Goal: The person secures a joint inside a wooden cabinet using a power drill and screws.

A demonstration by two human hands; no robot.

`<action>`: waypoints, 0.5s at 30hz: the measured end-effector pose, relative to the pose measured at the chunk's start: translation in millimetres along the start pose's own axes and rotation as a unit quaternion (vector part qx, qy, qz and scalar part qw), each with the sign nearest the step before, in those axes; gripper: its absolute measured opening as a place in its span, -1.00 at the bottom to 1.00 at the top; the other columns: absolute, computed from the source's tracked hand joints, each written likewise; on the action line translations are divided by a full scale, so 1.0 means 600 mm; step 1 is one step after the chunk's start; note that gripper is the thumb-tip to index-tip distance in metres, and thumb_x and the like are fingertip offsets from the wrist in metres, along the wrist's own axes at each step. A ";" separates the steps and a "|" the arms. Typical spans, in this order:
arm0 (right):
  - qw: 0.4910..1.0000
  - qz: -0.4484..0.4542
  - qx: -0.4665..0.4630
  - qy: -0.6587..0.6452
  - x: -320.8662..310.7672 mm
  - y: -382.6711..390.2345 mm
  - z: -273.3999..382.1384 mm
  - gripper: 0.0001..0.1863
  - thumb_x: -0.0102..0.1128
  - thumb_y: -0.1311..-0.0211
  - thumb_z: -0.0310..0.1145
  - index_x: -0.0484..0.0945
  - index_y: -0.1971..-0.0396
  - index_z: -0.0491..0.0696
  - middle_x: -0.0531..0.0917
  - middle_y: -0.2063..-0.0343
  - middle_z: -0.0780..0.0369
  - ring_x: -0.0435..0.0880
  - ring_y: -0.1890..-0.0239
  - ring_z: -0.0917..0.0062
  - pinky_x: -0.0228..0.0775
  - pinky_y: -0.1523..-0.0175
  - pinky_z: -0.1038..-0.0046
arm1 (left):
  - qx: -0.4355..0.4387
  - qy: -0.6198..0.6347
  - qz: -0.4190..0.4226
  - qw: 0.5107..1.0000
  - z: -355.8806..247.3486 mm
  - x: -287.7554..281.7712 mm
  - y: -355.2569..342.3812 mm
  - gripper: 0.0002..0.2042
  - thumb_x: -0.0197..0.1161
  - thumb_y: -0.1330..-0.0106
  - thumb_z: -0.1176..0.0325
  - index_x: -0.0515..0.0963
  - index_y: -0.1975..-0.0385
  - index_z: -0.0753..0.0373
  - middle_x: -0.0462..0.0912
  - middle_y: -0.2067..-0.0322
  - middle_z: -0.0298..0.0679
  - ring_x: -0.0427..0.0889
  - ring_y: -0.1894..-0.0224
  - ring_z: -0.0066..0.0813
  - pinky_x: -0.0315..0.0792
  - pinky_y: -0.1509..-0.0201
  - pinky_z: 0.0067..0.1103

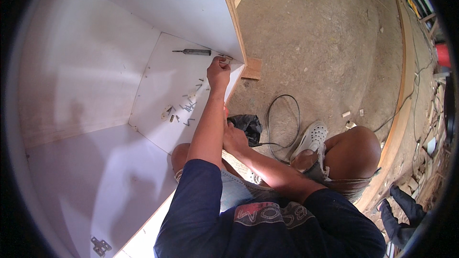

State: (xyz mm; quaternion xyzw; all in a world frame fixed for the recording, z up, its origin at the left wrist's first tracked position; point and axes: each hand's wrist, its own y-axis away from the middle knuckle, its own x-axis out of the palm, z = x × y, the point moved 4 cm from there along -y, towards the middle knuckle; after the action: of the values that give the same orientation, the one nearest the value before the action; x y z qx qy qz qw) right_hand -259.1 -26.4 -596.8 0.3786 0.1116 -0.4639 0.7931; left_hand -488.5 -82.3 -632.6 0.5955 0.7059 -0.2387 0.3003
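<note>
- Noting the white cabinet (86, 67) first: it fills your left side, open toward you. An unnoticed push on a wall could shift it; its fixing underneath is not visible.
- Metal hinge-like fitting (101, 247), low on the near panel: a sleeve or knee dragged across it could catch.
- Loose metal fasteners (189, 107), scattered on the inner panel beside your left forearm: a sweep of that arm could scatter them or roll some out of reach.
- Screwdriver (196, 52), lying near the corner, unheld: its rounded handle could roll if the panel is knocked.
- Left hand (218, 69), in the inner corner: fingers curled close by a small brownish strip (226, 58). Cannot tell whether they grip it. Likely fault: the piece slips or sits crooked, because your own hand covers the spot.
- Right hand (234, 139), low by the cabinet's near edge, crossing under your left forearm: fingers bent, hold hidden; cannot tell if anything is grasped. The crossed arms could bump and spoil your aim.
- Black bag (248, 128) just beside that hand, cable (299, 114) looping toward your shoe (311, 138): a shifted foot could snag the loop.
</note>
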 end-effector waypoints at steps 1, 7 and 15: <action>1.000 0.000 0.003 0.000 0.000 -0.001 -0.004 -0.12 0.15 -0.34 -0.25 -0.08 -0.54 -0.18 0.63 0.07 -0.18 0.75 0.12 -0.10 0.66 0.11 -0.02 | -0.006 0.003 0.003 1.000 -0.005 0.002 0.002 -0.73 0.44 -0.18 0.39 0.65 0.12 0.18 0.81 0.41 -0.17 0.81 0.28 -0.16 0.64 0.12 -0.32; 0.999 -0.023 -0.029 0.001 0.010 -0.007 -0.005 -0.11 0.15 -0.33 -0.24 -0.08 -0.53 -0.21 0.63 0.08 -0.19 0.76 0.15 -0.09 0.67 0.13 0.00 | -0.007 0.037 -0.001 0.999 0.005 0.003 -0.010 -0.72 0.43 -0.16 0.39 0.64 0.13 0.21 0.81 0.40 -0.18 0.82 0.27 -0.19 0.64 0.12 -0.35; 1.000 0.005 -0.011 -0.004 -0.015 0.002 0.011 -0.06 0.07 -0.38 -0.22 -0.24 -0.59 -0.18 0.61 0.03 -0.21 0.76 0.14 -0.07 0.67 0.11 -0.01 | -0.020 0.053 -0.001 0.998 0.016 0.007 -0.012 -0.71 0.43 -0.14 0.39 0.64 0.12 0.22 0.82 0.38 -0.17 0.82 0.27 -0.23 0.64 0.11 -0.37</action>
State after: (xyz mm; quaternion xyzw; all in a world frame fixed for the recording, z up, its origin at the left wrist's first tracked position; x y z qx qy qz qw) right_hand -263.9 -24.8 -587.0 0.3686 0.1113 -0.4600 0.8001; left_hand -494.5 -87.1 -642.6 0.6001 0.7261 -0.1931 0.2745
